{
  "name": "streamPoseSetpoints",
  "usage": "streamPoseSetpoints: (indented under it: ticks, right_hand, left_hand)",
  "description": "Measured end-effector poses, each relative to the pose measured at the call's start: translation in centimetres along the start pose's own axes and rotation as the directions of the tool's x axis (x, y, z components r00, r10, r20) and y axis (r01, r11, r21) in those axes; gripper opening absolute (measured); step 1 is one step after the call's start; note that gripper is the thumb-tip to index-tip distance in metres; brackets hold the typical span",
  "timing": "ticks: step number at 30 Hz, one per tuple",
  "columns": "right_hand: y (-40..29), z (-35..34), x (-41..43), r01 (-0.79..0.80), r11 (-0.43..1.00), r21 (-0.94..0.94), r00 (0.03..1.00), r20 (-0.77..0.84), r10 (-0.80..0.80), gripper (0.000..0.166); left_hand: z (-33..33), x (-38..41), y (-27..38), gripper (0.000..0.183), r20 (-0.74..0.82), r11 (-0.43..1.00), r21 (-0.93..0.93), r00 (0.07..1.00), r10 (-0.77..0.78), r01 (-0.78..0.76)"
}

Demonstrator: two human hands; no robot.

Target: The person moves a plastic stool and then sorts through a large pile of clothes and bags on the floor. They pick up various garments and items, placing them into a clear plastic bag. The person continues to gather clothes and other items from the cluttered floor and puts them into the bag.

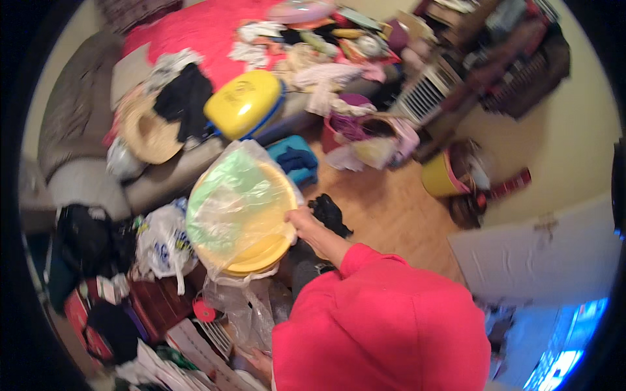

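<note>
My right hand (303, 223) grips the right rim of a stack of round yellow and green plastic basins or trays (264, 251). Clear plastic bagging (239, 195) covers the stack, and more loose clear film (249, 308) hangs below it. Near the bottom edge, my left hand (260, 362) is partly hidden by the red sleeve. It lies close to the lower end of the film, but whether it grips anything is unclear.
A sofa (171, 171) carries a straw hat (149, 129), a yellow case (244, 100) and clothes. On the floor stand a blue bin (296, 159), a yellow bucket (437, 176) and a white shopping bag (164, 239). A black cloth item (328, 212) lies beside my right hand.
</note>
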State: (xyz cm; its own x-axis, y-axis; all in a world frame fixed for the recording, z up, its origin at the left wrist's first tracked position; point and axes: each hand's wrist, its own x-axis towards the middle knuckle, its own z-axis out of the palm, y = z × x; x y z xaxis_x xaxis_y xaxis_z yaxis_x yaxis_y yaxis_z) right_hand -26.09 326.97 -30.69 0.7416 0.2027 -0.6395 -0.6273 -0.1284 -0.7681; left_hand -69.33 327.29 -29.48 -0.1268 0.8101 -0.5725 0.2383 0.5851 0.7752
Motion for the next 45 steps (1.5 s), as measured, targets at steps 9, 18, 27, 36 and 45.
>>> streamPoseSetpoints:
  ticks: [9,18,27,36,45]
  right_hand:
    - [4.9,-6.3,-3.3,0.000,0.926,0.378,0.981,-0.179,0.073,0.025]
    - [5.2,-14.1,-1.5,0.119,0.919,0.375,0.767,-0.623,0.155,0.031]
    - [7.9,-34.3,-11.7,0.571,0.623,0.535,0.592,-0.794,0.139,0.038]
    - [9.1,-48.8,-20.5,0.725,0.554,0.410,0.253,-0.906,0.339,0.042]
    - [6.4,-59.4,-14.0,0.813,0.444,0.377,0.218,-0.904,0.369,0.044]
  left_hand:
    - [-1.7,4.4,5.2,0.045,0.136,0.996,0.065,0.989,0.055,-0.064]
    - [-0.7,4.9,8.1,0.047,0.182,0.993,0.079,0.981,0.071,-0.086]
    - [-4.2,7.4,8.6,0.050,0.338,0.995,-0.096,0.940,0.051,-0.020]
    - [-5.1,8.8,3.3,0.049,0.170,0.997,-0.027,0.983,0.072,-0.068]
    - [3.6,-2.6,1.4,0.049,0.190,0.930,0.090,0.923,0.334,-0.355]
